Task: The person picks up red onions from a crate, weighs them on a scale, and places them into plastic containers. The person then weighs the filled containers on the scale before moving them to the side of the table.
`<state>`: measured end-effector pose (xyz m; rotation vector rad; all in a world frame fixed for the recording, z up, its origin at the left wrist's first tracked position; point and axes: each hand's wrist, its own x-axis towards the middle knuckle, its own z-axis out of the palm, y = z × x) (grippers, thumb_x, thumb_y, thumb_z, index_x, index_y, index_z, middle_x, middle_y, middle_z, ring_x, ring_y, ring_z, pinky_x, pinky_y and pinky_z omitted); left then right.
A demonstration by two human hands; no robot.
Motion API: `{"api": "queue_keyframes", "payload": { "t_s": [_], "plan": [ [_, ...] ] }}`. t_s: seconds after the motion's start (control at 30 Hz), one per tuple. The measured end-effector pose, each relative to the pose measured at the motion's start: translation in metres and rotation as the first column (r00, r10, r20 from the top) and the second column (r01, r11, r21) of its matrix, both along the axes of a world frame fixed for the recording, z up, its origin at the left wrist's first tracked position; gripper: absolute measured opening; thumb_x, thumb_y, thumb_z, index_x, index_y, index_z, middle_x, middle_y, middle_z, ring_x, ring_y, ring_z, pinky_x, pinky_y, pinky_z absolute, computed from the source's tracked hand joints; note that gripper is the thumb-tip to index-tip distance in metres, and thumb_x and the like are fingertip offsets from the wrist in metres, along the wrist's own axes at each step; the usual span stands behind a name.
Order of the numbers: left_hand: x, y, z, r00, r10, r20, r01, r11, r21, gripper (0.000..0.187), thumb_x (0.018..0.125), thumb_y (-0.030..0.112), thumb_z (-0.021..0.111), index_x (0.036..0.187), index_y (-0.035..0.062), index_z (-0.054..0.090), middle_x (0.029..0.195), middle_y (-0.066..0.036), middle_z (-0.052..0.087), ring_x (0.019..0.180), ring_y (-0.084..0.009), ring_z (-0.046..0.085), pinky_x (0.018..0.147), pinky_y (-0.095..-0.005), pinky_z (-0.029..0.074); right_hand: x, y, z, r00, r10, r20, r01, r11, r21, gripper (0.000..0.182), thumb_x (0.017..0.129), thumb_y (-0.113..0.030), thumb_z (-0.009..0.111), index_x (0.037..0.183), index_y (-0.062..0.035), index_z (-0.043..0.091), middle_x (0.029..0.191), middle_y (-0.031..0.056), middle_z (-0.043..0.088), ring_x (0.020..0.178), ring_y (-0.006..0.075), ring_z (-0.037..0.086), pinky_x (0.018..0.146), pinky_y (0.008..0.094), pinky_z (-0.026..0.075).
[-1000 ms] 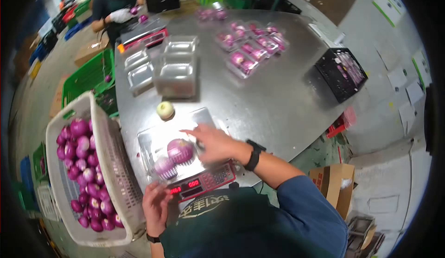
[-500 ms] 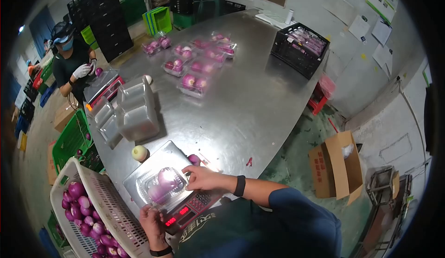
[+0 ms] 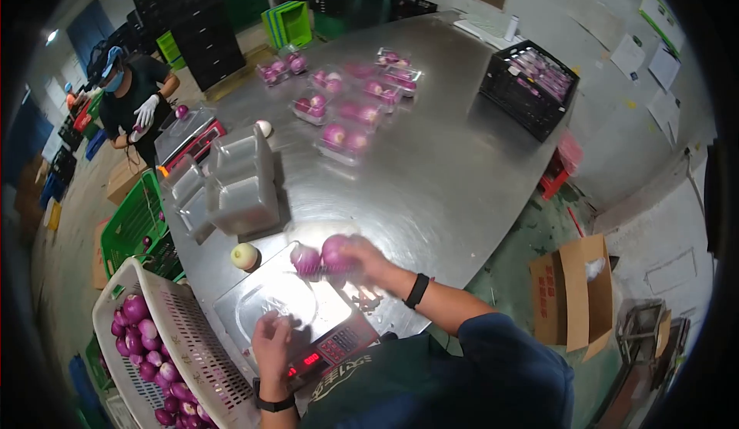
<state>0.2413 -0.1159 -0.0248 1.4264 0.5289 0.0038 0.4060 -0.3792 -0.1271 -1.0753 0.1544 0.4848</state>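
Observation:
A clear plastic tray of red onions (image 3: 306, 259), two of them showing, is held above the far edge of the digital scale (image 3: 254, 290). Its right end is in my right hand (image 3: 368, 263), which is blurred by motion; the tray's outline is smeared too. My left hand (image 3: 271, 338) hovers over the near left part of the bright metal weighing plate, holding nothing, its fingers loosely bent and apart. Red digits glow on the scale's display (image 3: 311, 358) beside that hand. A peeled pale onion (image 3: 245, 256) sits just left of the plate.
Stacked clear trays (image 3: 245, 202) stand on the metal table (image 3: 431, 198), with several filled onion packs (image 3: 342, 140) beyond. A black crate (image 3: 531, 86) is at the far right. A white basket (image 3: 196, 336) of red onions stands left. A gloved co-worker (image 3: 138, 94) handles onions across the table.
My right hand has lifted the onion tray off the scale and away from me. My left hand has come off the tray's near side and moved over the plate. The view has shifted slightly.

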Motion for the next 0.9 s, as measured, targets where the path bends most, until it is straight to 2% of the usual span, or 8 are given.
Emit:
{"api": "queue_keyframes", "payload": {
  "t_s": [0.07, 0.2, 0.3, 0.4, 0.43, 0.63, 0.73, 0.9],
  "plan": [
    [-0.015, 0.011, 0.010, 0.998, 0.060, -0.014, -0.059, 0.995, 0.077, 0.031, 0.094, 0.009, 0.076, 0.121, -0.0003, 0.063, 0.097, -0.004, 0.068, 0.073, -0.0096, 0.061, 0.064, -0.0228, 0.051, 0.035, -0.010, 0.002, 0.995, -0.085, -0.045, 0.088, 0.994, 0.071, 0.082, 0.087, -0.045, 0.074, 0.149, -0.0021, 0.040, 0.124, 0.0228, 0.060, 0.094, 0.0262, 0.069, 0.058, 0.0334, 0.057],
    [-0.056, 0.043, 0.038, 0.956, 0.289, 0.041, -0.292, 0.945, 0.146, 0.026, 0.093, 0.001, 0.071, 0.118, 0.0005, 0.063, 0.099, -0.003, 0.068, 0.079, -0.0109, 0.062, 0.070, -0.0221, 0.050, 0.108, -0.022, 0.025, 0.968, -0.247, -0.039, 0.213, 0.895, -0.392, 0.064, 0.089, -0.046, 0.072, 0.137, -0.0068, 0.054, 0.105, 0.0154, 0.067, 0.067, 0.0237, 0.068, 0.044, 0.0349, 0.051],
    [-0.092, 0.058, 0.073, 0.897, 0.417, 0.146, -0.424, 0.720, 0.549, 0.021, 0.098, 0.010, 0.068, 0.114, -0.0028, 0.067, 0.102, -0.009, 0.069, 0.087, -0.0173, 0.061, 0.080, -0.0310, 0.050, 0.137, -0.032, 0.064, 0.969, -0.223, -0.106, 0.164, 0.903, -0.398, 0.091, 0.082, -0.046, 0.079, 0.148, 0.0021, 0.039, 0.140, 0.0248, 0.056, 0.101, 0.0295, 0.069, 0.085, 0.0380, 0.058],
    [-0.139, 0.083, 0.086, 0.786, 0.531, 0.317, -0.569, 0.421, 0.706, 0.029, 0.098, 0.012, 0.070, 0.119, -0.0065, 0.069, 0.112, -0.015, 0.073, 0.100, -0.0235, 0.066, 0.093, -0.0373, 0.052, 0.173, -0.025, -0.008, 0.902, -0.254, 0.350, 0.432, 0.538, -0.724, 0.070, 0.085, -0.042, 0.078, 0.137, -0.0020, 0.053, 0.114, 0.0212, 0.067, 0.091, 0.0353, 0.072, 0.073, 0.0445, 0.059],
    [-0.151, 0.086, 0.095, 0.786, 0.540, 0.302, -0.540, 0.361, 0.760, 0.029, 0.096, 0.013, 0.072, 0.118, -0.0066, 0.070, 0.110, -0.016, 0.073, 0.099, -0.0237, 0.066, 0.092, -0.0375, 0.053, 0.152, -0.024, 0.033, 0.907, -0.124, 0.403, 0.418, 0.381, -0.824, 0.074, 0.083, -0.038, 0.080, 0.140, -0.0025, 0.051, 0.133, 0.0229, 0.060, 0.125, 0.0432, 0.059, 0.099, 0.0551, 0.049],
    [-0.188, 0.090, 0.089, 0.735, 0.678, 0.013, -0.197, 0.195, 0.961, 0.046, 0.098, 0.038, 0.068, 0.116, -0.0049, 0.071, 0.102, -0.023, 0.072, 0.095, -0.0337, 0.065, 0.088, -0.0445, 0.050, 0.136, -0.016, 0.064, 0.627, 0.643, 0.440, 0.466, 0.143, -0.873, 0.079, 0.081, -0.037, 0.079, 0.150, -0.0142, 0.048, 0.160, 0.0190, 0.035, 0.151, 0.0388, 0.025, 0.116, 0.0631, 0.026],
    [-0.181, 0.084, 0.090, 0.635, 0.761, -0.135, -0.084, 0.242, 0.967, 0.061, 0.100, 0.055, 0.057, 0.117, -0.0019, 0.072, 0.104, -0.027, 0.071, 0.097, -0.0422, 0.063, 0.090, -0.0485, 0.048, 0.147, -0.006, 0.045, 0.402, 0.813, 0.421, 0.555, 0.149, -0.818, 0.064, 0.090, -0.031, 0.070, 0.150, -0.0213, 0.051, 0.157, 0.0152, 0.042, 0.148, 0.0358, 0.032, 0.116, 0.0624, 0.026],
    [-0.189, 0.096, 0.074, 0.567, 0.812, -0.142, -0.052, 0.208, 0.977, 0.066, 0.100, 0.060, 0.056, 0.121, -0.0006, 0.072, 0.111, -0.026, 0.072, 0.100, -0.0413, 0.065, 0.091, -0.0473, 0.048, 0.189, -0.005, 0.026, 0.394, 0.828, 0.399, 0.678, 0.032, -0.735, 0.055, 0.093, -0.021, 0.061, 0.147, -0.0275, 0.055, 0.153, 0.0090, 0.049, 0.145, 0.0312, 0.038, 0.113, 0.0650, 0.027]
  ]
}}
